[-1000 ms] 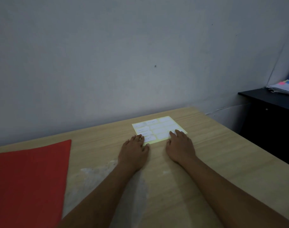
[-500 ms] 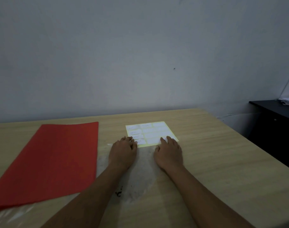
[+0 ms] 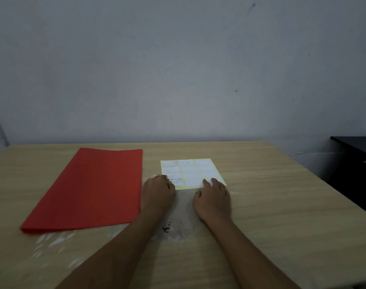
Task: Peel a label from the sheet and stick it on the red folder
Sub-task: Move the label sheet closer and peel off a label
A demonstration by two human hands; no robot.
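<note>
A red folder (image 3: pixel 94 188) lies flat on the left half of the wooden table. To its right lies a yellow sheet (image 3: pixel 191 171) with rows of white labels, some with writing. My left hand (image 3: pixel 157 195) rests palm down at the sheet's near left corner, fingertips on the lowest left label. My right hand (image 3: pixel 213 200) rests palm down at the near right edge, with two fingertips on the sheet. Neither hand holds anything. The labels all lie flat.
The wooden table (image 3: pixel 282 215) has a whitish worn patch with black marks (image 3: pixel 173 228) between my forearms. A black cabinet (image 3: pixel 357 163) stands to the right of the table. A grey wall runs behind the far edge.
The view has swung left and down, bringing the whole red folder into sight. Both hands stay at the sheet's near edge, and the left fingers have curled a little.
</note>
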